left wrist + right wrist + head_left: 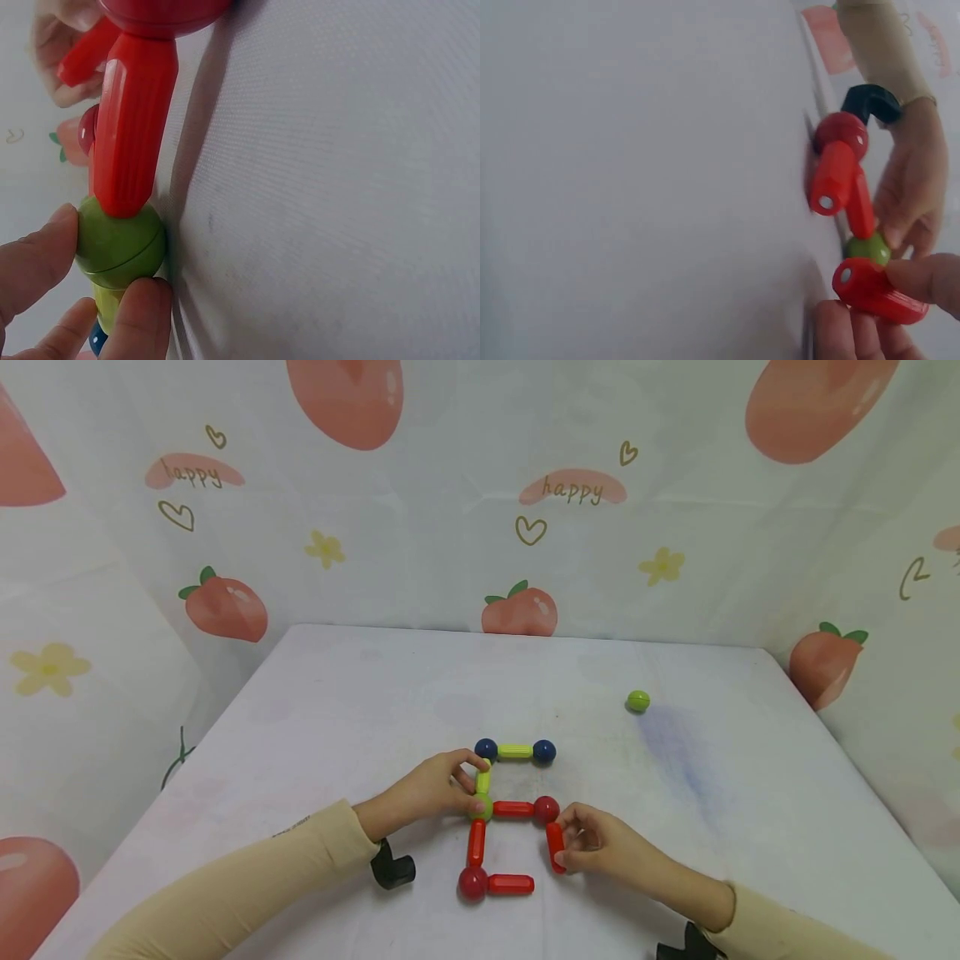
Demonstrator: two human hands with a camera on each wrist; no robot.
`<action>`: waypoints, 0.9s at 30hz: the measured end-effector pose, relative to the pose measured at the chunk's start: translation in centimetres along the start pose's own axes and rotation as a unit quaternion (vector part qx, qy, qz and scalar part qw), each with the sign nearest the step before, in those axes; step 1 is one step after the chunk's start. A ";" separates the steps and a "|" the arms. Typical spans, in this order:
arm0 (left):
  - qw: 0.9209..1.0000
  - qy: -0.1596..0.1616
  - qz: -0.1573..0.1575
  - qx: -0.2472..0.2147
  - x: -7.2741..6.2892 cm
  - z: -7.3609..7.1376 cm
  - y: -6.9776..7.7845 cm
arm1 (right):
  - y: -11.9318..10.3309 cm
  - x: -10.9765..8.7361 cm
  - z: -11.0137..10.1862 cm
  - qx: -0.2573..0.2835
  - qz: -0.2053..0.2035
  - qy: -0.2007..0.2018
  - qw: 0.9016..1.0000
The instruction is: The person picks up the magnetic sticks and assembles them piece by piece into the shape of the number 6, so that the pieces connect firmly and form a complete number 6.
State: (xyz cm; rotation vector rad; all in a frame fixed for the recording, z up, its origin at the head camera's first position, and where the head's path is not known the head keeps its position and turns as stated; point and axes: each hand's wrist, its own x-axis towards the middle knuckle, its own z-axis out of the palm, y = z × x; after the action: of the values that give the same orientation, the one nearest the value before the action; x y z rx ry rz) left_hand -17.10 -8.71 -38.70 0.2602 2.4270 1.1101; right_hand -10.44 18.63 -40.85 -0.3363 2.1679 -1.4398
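Observation:
My left hand (442,783) grips the figure at its green ball (120,244), thumb and fingers around the ball and the yellow-green rod (483,777) above it. From that ball one red rod (513,808) runs right to a red ball (546,810), another red rod (139,124) down to a second red ball (473,882). A red rod (512,884) juts right from the lower ball, its metal-tipped end free. My right hand (600,842) pinches a separate-looking red rod (877,289), its upper end right at the right-hand red ball.
At the figure's top, a yellow-green rod (515,751) joins two dark blue balls (544,752). A loose green ball (638,701) lies farther back on the white table (420,685). Black wrist mounts (393,867) sit at both sleeves. A fruit-printed cloth (450,485) hangs behind.

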 end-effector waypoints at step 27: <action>1.000 -0.005 0.001 -0.005 0.0 -0.1 -0.1 | -1.7 1.2 0.1 0.074 0.165 0.003 0.983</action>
State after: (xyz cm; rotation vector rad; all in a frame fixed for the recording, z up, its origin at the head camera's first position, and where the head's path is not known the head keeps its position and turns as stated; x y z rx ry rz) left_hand -17.13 -8.84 -38.72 0.2658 2.4126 1.1183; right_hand -11.46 17.27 -39.63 0.0793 1.9917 -1.3987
